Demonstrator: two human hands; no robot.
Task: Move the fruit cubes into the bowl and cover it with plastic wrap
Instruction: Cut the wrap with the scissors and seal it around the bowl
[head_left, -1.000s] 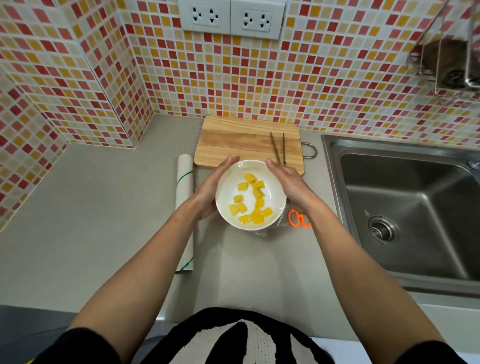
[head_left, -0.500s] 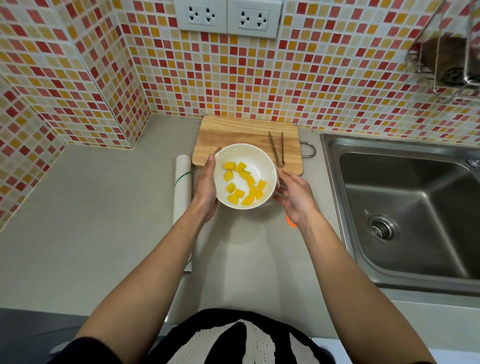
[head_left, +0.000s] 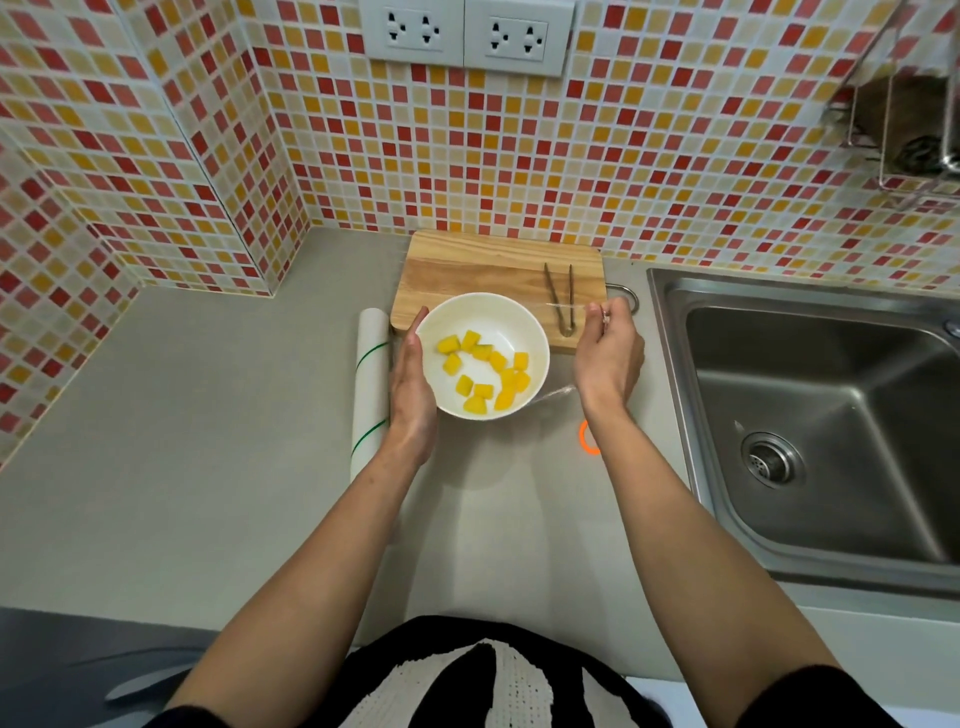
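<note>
Left hand (head_left: 413, 384) is cupping the left side of the round white ceramic bowl (head_left: 524, 327), which is holding yellow fruit cubes (head_left: 485, 371) at the wooden cutting board's (head_left: 467, 270) front edge. Right hand (head_left: 608, 353) is pinching a clear plastic wrap sheet (head_left: 558, 306), stretched rightward off the rim. The wrap's loose edge is nearest the right hand.

Left hand (head_left: 413, 389) cups the bowl (head_left: 535, 332) of fruit cubes (head_left: 485, 374) — right hand (head_left: 608, 353) pinches plastic wrap (head_left: 558, 392)
</note>
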